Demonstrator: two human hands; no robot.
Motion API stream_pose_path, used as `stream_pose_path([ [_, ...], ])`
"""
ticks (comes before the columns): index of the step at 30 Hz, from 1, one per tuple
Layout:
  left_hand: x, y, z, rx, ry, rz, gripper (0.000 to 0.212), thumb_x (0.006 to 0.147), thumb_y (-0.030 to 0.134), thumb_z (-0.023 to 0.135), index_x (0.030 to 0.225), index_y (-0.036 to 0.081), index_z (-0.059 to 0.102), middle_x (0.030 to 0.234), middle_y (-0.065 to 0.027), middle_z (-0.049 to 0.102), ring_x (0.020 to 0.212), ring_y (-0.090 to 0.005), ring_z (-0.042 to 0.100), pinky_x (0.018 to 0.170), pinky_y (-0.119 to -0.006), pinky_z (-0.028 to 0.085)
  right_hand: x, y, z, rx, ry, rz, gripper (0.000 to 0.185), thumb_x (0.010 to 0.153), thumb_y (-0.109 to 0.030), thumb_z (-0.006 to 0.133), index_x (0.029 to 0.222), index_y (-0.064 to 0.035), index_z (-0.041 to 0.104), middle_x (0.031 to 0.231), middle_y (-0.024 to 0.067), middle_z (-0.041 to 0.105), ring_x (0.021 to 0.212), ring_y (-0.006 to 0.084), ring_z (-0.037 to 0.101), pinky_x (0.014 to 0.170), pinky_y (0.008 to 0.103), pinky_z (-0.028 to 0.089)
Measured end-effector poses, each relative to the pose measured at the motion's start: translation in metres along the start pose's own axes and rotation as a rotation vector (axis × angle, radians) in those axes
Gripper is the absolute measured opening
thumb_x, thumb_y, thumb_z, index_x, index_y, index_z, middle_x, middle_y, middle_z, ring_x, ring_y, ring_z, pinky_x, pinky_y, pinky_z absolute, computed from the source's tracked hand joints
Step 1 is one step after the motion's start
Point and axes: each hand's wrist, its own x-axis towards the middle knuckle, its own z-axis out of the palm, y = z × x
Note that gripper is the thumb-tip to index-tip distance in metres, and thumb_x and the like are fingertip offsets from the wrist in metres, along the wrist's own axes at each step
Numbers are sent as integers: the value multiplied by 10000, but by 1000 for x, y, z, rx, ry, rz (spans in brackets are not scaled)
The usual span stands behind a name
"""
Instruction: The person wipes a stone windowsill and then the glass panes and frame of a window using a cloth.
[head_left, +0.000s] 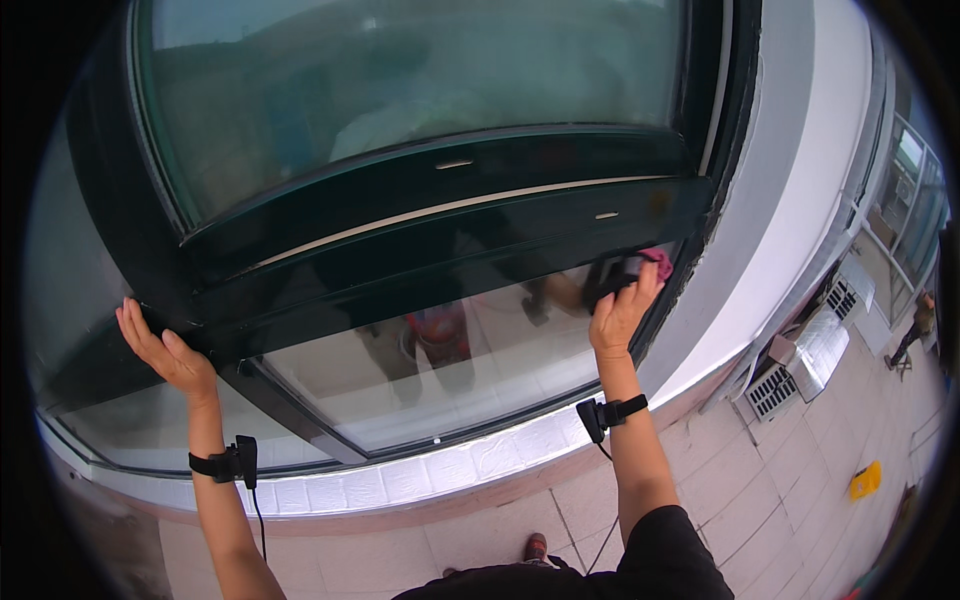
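Note:
My left hand rests with its fingers outstretched against the dark window frame, near a junction of its bars. On the right, my right hand grips a pink cloth at the upper right corner of the lower glass pane. A dark patch lies beside the cloth; I cannot tell whether it is cloth or reflection. Above, a dark green crossbar with small slots separates this pane from the large upper glass pane. Each wrist wears a black strapped device with a cable.
A silvery sill strip runs below the window. To the right are a white wall, vent grilles with shiny metal covers, and a yellow object on the tiled floor. Another person stands at the far right.

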Motion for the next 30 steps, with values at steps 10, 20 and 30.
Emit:
stream_pose_path([
  [10,-1,0,2,13,7,35,460,988,232,309,1355,-24,418,1419,-164,411,1364,-311,312,1126,-416,212,-75,-18,18,0,86,463,443,952,-259,364,1227,88,380,1466,304,241,1360,462,217,1100,563,125],
  [20,-5,-3,3,25,-14,37,462,998,238,304,1370,-14,406,1429,-152,403,1369,-297,306,1126,-403,211,-33,-85,5,148,-63,281,445,941,-225,420,1272,71,392,1468,264,273,1366,455,226,1091,594,112],
  [30,-3,-3,3,44,-14,52,472,1000,250,296,1376,-15,399,1431,-170,396,1364,-314,312,1125,-416,208,-54,-2,25,-69,155,628,491,938,-195,413,1326,97,344,1426,277,303,1304,440,294,1085,491,213],
])
